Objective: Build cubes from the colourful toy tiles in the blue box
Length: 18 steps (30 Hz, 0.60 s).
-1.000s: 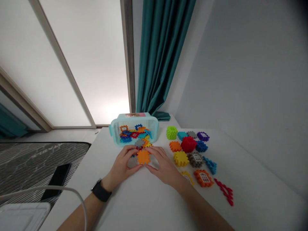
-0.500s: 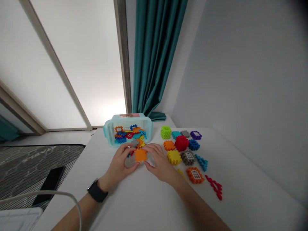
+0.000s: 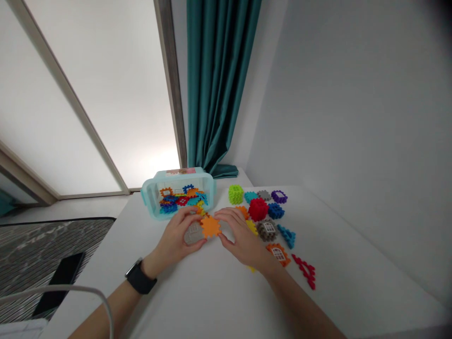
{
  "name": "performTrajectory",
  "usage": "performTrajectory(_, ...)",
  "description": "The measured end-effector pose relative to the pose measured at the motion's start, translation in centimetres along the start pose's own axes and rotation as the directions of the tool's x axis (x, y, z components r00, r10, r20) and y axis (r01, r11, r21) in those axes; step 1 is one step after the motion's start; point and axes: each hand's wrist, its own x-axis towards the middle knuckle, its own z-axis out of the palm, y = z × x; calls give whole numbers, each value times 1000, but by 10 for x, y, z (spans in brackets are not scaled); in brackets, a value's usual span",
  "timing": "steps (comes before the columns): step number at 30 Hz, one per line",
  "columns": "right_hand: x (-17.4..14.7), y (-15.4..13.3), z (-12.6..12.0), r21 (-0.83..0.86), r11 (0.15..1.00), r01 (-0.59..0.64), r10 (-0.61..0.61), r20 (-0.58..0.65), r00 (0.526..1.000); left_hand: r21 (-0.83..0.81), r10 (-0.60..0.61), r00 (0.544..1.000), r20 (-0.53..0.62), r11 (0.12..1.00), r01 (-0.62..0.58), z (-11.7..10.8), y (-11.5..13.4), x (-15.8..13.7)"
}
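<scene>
My left hand (image 3: 175, 235) and my right hand (image 3: 240, 236) meet over the table in front of the tub. Between their fingertips they hold an orange toothed building tile (image 3: 211, 227), its flat face toward me. A greyish tile with a window grid (image 3: 193, 232) shows inside the curve of my left thumb and fingers, against the orange tile's left side; whether the two are joined I cannot tell. Yellow-orange toothed pieces (image 3: 201, 210) show just behind my left fingertips. The fingers of both hands are closed in a pinch.
A light-blue plastic tub (image 3: 149, 200) of mixed toothed tiles stands behind my hands. To the right, on the white table (image 3: 197, 301), are a green block (image 3: 236, 194), a red block (image 3: 258, 209), a grey window block (image 3: 267, 230) and a red strip (image 3: 304, 271). A cable (image 3: 95, 293) arcs at lower left.
The camera view has shifted, so the tub and blocks appear farther left. Both hands keep hold of the orange tile, which has turned slightly and sits nearer the block group.
</scene>
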Motion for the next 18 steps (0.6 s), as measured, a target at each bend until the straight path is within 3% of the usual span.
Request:
performTrajectory(10,-16,20,-31,-77,997,-26,21,-69,997,56,44,998,47,997,-46,33,11,33)
performTrajectory(14,-16,26,-44,-125,992,-30,19,-90,996,3,-4,999,39,1000,4,51,10,44)
performTrajectory(18,-22,44,-59,-214,975,-66,13,-241,970,-119,-77,994,75,989,86,71,5,57)
